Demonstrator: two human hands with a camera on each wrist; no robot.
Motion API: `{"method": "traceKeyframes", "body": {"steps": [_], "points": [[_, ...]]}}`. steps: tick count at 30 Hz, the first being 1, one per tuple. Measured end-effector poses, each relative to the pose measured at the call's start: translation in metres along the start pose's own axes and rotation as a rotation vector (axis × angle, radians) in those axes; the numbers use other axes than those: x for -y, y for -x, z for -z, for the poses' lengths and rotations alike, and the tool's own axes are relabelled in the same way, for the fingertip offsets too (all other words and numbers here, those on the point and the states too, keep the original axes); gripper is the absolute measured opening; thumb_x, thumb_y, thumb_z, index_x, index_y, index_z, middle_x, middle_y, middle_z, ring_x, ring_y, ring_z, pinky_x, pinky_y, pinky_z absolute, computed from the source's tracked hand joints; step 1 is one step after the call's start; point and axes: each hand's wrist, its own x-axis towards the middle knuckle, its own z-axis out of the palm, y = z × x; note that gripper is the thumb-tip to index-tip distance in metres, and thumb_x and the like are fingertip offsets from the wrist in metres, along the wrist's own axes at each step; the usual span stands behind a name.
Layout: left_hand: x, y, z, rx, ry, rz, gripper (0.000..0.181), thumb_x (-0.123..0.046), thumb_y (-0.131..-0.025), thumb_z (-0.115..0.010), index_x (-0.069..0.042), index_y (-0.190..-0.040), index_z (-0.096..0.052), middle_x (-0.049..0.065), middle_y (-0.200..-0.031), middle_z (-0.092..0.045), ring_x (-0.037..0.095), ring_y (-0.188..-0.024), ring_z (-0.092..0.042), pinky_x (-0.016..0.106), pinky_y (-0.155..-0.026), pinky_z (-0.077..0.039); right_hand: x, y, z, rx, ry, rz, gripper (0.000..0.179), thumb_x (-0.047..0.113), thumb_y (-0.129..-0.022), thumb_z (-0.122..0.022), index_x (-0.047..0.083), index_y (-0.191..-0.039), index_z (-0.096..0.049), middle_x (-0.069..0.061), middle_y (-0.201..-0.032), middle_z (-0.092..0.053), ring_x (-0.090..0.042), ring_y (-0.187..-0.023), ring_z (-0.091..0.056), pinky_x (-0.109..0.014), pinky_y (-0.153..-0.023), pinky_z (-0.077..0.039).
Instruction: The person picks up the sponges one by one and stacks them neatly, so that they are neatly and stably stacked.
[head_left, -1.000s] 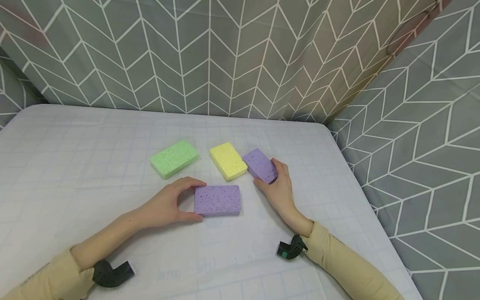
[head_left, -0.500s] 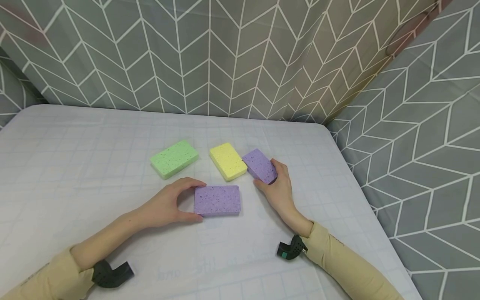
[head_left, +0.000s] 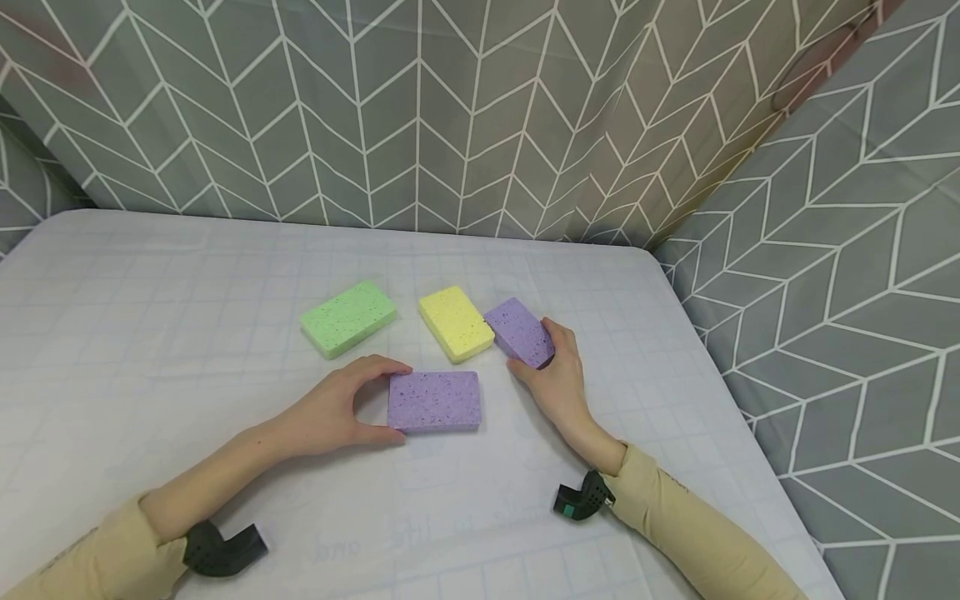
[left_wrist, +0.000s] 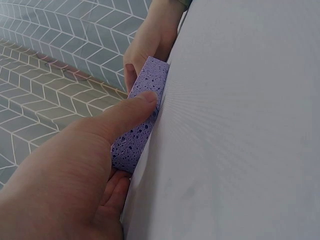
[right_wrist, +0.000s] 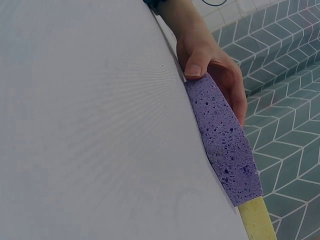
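Observation:
My left hand (head_left: pixel 333 410) grips the left end of a purple sponge (head_left: pixel 435 402) lying flat on the table, thumb on its near edge and fingers on its far edge. In the left wrist view the thumb presses the side of this sponge (left_wrist: pixel 132 142). My right hand (head_left: pixel 558 375) holds a second purple sponge (head_left: pixel 517 332) between thumb and fingers, its near end partly covered. A yellow sponge (head_left: pixel 456 323) touches or nearly touches that one on its left. Farther left lies a green sponge (head_left: pixel 348 318). The right wrist view shows the left hand (right_wrist: pixel 212 65) on its sponge.
The table (head_left: pixel 187 275) has a white cloth with a faint grid. Grey patterned curtains (head_left: pixel 375 108) stand behind its far edge and along the right side. A black wrist camera (head_left: pixel 223 550) sits on the left cuff, another wrist camera (head_left: pixel 583 497) on the right.

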Motion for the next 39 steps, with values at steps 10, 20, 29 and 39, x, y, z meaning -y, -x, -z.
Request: {"method": "traceKeyframes", "body": {"steps": [10, 20, 29, 39], "points": [[0.0003, 0.0004, -0.0003, -0.016, -0.012, -0.027, 0.075, -0.043, -0.072, -0.089, -0.023, -0.135, -0.056, -0.007, -0.133, -0.059, 0.017, -0.128, -0.054, 0.043, -0.110, -0.044, 0.0003, 0.0004, -0.0002, -0.003, 0.004, 0.006, 0.082, 0.014, -0.083, -0.080, -0.001, -0.150, -0.037, -0.017, -0.151, -0.039, -0.034, -0.142, -0.037, -0.048, -0.121, -0.028], [0.0004, 0.0003, -0.0003, -0.005, -0.014, -0.020, 0.076, -0.045, -0.072, -0.089, -0.023, -0.136, -0.056, -0.007, -0.134, -0.059, 0.017, -0.128, -0.053, 0.045, -0.111, -0.043, 0.0009, 0.0002, 0.0006, -0.009, -0.015, -0.004, 0.081, 0.014, -0.083, -0.079, 0.000, -0.151, -0.036, -0.016, -0.152, -0.038, -0.033, -0.143, -0.036, -0.048, -0.122, -0.027], [0.0009, 0.0006, -0.0003, -0.009, -0.017, -0.025, 0.075, -0.044, -0.072, -0.089, -0.024, -0.136, -0.055, -0.007, -0.134, -0.059, 0.017, -0.128, -0.053, 0.044, -0.111, -0.043, 0.0005, 0.0003, 0.0008, -0.012, -0.028, -0.001, 0.082, 0.014, -0.083, -0.079, 0.000, -0.151, -0.035, -0.017, -0.151, -0.038, -0.033, -0.143, -0.036, -0.048, -0.121, -0.027], [0.0005, 0.0005, -0.0001, -0.014, -0.017, -0.026, 0.076, -0.043, -0.070, -0.090, -0.024, -0.136, -0.055, -0.009, -0.134, -0.059, 0.015, -0.128, -0.053, 0.042, -0.111, -0.043, -0.0009, 0.0011, 0.0007, -0.027, -0.033, 0.021, 0.078, 0.016, -0.085, -0.077, 0.002, -0.150, -0.037, -0.014, -0.150, -0.040, -0.030, -0.142, -0.037, -0.045, -0.121, -0.027]]}}
